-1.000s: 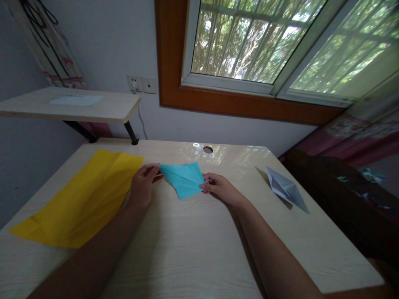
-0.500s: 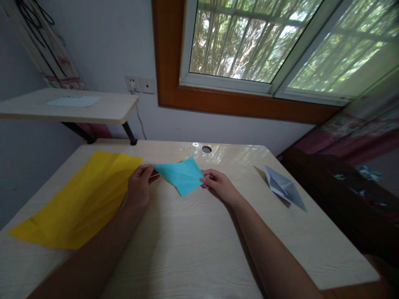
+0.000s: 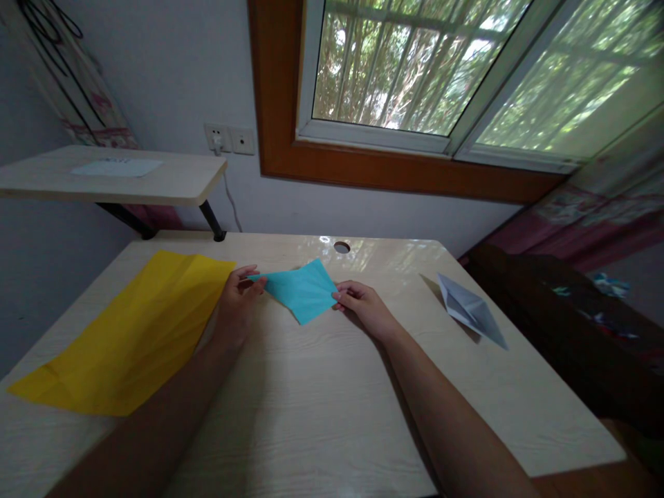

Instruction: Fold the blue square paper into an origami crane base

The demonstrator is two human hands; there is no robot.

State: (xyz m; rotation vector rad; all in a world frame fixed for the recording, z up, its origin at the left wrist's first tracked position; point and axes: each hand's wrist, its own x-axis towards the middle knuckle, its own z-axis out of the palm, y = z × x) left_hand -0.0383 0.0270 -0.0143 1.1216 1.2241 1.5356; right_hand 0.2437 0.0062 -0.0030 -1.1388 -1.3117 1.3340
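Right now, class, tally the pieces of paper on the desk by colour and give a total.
Yellow: 1, the flat yellow sheet.
Blue: 1, the folded blue paper held between the left hand and right hand.
Pale grey: 1, the folded grey paper.
Total: 3.

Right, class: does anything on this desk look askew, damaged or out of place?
Nothing stands out. Both hands, left hand and right hand, pinch the folded turquoise paper. The creased yellow paper sheet lies flat; the folded grey paper shape sits intact on the pale wooden desk.
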